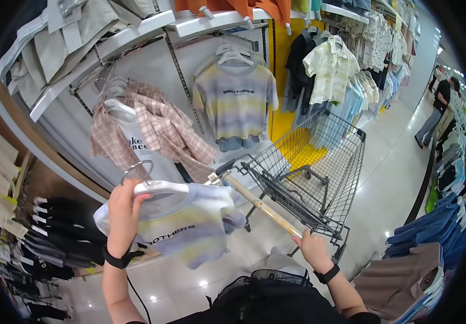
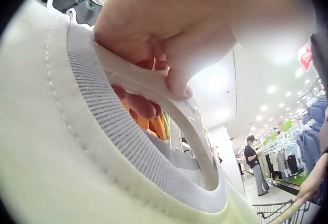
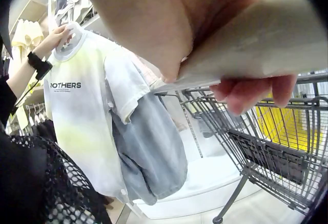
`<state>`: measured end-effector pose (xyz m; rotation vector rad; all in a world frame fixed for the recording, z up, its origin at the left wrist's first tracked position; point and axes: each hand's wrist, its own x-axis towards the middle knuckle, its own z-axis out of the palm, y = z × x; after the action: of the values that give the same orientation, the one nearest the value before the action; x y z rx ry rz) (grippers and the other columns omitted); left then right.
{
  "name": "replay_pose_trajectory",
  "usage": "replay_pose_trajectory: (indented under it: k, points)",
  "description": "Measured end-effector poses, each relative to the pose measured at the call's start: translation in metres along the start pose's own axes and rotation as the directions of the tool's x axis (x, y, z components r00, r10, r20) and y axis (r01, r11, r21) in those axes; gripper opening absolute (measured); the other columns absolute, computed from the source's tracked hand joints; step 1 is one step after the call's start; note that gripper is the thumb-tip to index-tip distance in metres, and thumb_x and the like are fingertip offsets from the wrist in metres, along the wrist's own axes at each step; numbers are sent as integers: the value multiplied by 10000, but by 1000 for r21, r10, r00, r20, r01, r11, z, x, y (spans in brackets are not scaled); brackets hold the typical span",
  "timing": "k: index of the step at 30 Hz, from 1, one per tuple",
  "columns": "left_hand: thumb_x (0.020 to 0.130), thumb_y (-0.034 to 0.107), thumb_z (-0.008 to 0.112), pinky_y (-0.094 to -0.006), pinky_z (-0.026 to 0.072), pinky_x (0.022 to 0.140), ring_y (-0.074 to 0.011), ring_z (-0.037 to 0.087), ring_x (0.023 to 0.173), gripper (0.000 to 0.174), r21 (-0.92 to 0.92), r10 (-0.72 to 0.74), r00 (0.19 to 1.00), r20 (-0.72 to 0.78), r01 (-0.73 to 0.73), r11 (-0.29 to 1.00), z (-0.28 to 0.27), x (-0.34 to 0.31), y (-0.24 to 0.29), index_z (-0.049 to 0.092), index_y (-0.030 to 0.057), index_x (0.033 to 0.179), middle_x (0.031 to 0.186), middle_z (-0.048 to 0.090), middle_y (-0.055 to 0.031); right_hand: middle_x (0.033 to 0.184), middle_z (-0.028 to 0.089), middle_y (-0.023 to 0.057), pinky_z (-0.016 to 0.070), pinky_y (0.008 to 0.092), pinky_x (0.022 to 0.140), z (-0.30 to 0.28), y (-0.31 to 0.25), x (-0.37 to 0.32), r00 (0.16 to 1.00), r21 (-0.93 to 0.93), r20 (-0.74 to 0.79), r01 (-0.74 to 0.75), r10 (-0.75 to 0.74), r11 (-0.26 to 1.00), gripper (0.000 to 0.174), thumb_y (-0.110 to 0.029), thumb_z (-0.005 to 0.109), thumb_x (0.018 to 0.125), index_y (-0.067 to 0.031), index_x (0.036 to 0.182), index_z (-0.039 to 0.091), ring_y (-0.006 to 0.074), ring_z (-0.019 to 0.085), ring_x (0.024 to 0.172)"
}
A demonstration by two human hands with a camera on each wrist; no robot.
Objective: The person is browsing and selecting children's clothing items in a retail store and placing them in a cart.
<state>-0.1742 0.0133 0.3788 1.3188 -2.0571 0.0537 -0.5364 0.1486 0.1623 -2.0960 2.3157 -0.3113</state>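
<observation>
My left hand (image 1: 123, 216) grips the top of a white hanger (image 1: 162, 187), its fingers curled around the plastic in the left wrist view (image 2: 154, 34). From it hangs a tie-dye T-shirt (image 1: 184, 227) in lilac, white and yellow, lettered "BROTHERS". Behind the shirt hang grey-blue denim bottoms (image 3: 148, 147), seen in the right wrist view. My right hand (image 1: 315, 251) is curled round the right end of the beige handle (image 1: 262, 208) of a wire shopping cart (image 1: 319, 167). In the head view the cart basket holds nothing visible.
A similar striped shirt (image 1: 236, 100) hangs on the wall rack, beside a pink plaid shirt (image 1: 162, 121). Dark clothes (image 1: 62, 229) hang at left; brown and blue garments (image 1: 400, 278) at right. A person (image 1: 438, 110) stands in the aisle at far right.
</observation>
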Motion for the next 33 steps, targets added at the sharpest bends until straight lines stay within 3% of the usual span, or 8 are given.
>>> replay_pose_trajectory:
  k: [6, 14, 15, 17, 19, 20, 30, 33]
  points:
    - [704, 101, 611, -342, 397, 637, -292, 528, 727, 170, -125, 100, 994, 50, -93, 988, 48, 46, 24, 536, 24, 835, 747, 550, -114, 470, 513, 132, 410, 377, 391, -3, 46, -33, 985, -55, 103, -136, 142, 989, 509, -520, 482, 770, -14, 712, 464, 302, 535, 433]
    - [779, 181, 553, -347, 399, 611, -304, 529, 710, 172, -410, 250, 946, 204, -150, 900, 139, 144, 58, 523, 31, 857, 762, 555, -128, 507, 514, 115, 401, 379, 404, 17, 126, -90, 973, -185, -25, -232, 231, 955, 596, -648, 499, 654, -54, 664, 452, 307, 528, 446]
    - [781, 155, 564, -280, 400, 593, -205, 524, 639, 167, -426, 282, 945, 168, -188, 885, 151, 156, 60, 533, 17, 870, 727, 557, -112, 521, 502, 122, 389, 396, 430, 16, 133, -95, 964, -161, 25, -257, 264, 953, 614, -664, 478, 655, -50, 662, 443, 315, 517, 466]
    - [780, 156, 567, -282, 397, 576, -203, 518, 617, 172, -408, 289, 946, 147, -208, 889, 169, 181, 60, 528, 16, 871, 703, 553, -109, 535, 490, 129, 378, 413, 457, 6, 148, -103, 955, -148, 66, -276, 288, 950, 633, -679, 458, 657, -47, 660, 435, 323, 506, 486]
    - [779, 163, 572, -281, 391, 539, -184, 507, 568, 181, -409, 298, 950, 90, -237, 881, 184, 203, 59, 521, 15, 870, 637, 537, -96, 766, 617, 114, 472, 431, 529, -12, 154, -109, 914, -253, 242, -265, 326, 931, 327, -193, 508, 738, -137, 1059, 544, 327, 594, 614]
    - [779, 163, 572, -281, 391, 539, -184, 507, 568, 181, -405, 289, 954, 80, -234, 884, 189, 213, 60, 521, 15, 870, 637, 537, -96, 766, 617, 114, 472, 431, 529, -19, 157, -110, 919, -258, 236, -253, 315, 932, 327, -193, 508, 738, -137, 1059, 544, 327, 594, 614]
    - [801, 200, 544, -286, 393, 540, -166, 508, 565, 189, -441, 220, 975, 9, -194, 876, 241, 297, 100, 533, 19, 852, 625, 532, -86, 761, 587, 100, 397, 460, 430, -12, 241, -126, 966, -271, 117, -192, 230, 943, 487, -517, 520, 720, -143, 1031, 549, 303, 568, 580]
    - [798, 243, 538, -346, 394, 570, -256, 531, 634, 212, -434, 202, 979, -17, -189, 881, 268, 318, 108, 543, 37, 848, 670, 560, -113, 844, 589, 90, 382, 465, 436, -18, 248, -120, 941, -310, 134, -257, 310, 915, 506, -547, 531, 690, -166, 1022, 552, 300, 568, 601]
